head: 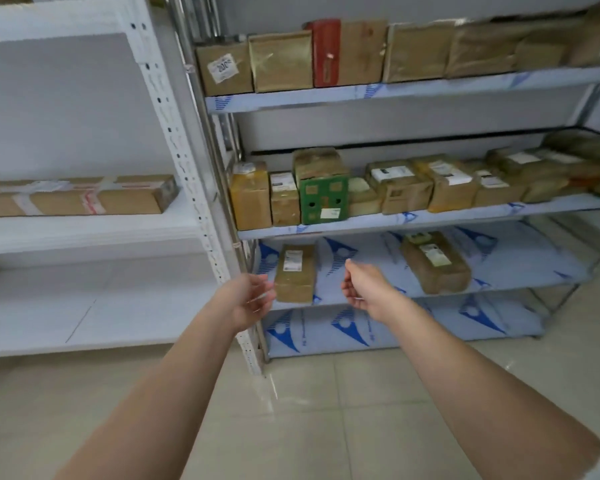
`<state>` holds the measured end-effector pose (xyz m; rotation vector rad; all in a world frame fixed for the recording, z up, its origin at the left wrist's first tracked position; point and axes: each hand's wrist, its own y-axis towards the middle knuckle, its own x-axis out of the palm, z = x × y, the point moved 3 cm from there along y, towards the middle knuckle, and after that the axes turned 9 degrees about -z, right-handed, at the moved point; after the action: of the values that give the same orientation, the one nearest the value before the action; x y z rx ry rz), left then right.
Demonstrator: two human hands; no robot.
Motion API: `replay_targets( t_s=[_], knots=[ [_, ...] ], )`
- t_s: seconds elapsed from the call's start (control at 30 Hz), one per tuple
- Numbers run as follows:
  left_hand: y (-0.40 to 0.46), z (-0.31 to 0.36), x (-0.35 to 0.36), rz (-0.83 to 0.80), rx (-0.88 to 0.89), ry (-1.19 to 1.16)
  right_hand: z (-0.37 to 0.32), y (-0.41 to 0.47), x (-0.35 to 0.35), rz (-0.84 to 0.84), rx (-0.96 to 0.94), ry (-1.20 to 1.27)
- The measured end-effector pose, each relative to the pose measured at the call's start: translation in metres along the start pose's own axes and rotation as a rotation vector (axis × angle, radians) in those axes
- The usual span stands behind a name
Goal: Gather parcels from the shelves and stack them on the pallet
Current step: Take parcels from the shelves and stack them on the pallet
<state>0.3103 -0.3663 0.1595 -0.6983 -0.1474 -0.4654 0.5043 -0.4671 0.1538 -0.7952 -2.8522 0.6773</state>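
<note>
Head view: the left hand (252, 299) and right hand (362, 287) reach out, grip loose and holding nothing, either side of a brown taped cardboard parcel (295, 273) on the blue-patterned lower shelf (371, 258).

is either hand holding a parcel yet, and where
Nothing is held. The left hand and right hand reach open on either side of the brown parcel.

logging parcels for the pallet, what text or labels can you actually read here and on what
Nothing reads for certain.
Top-shelf box sticker: big characters, maybe "20", too blurred.
Green box label: too small.
Low parcel label between the hands: blurred.
Shelf liner: blue logo, text illegible.
</note>
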Motion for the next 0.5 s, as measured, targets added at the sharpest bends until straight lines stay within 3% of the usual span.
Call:
replay_targets(
  t_s=[0.23, 0.5],
  knots=[
    [0.061, -0.024, 0.129, -0.101, -0.105, 0.094, 0.009, 0.038, -0.142, 0.161, 0.071, 0.123],
    [0.161, -0.033, 0.228, -0.174, -0.199, 0.200, 0.036, 0.096, -0.250, 0.334, 0.176, 0.289]
  ],
)
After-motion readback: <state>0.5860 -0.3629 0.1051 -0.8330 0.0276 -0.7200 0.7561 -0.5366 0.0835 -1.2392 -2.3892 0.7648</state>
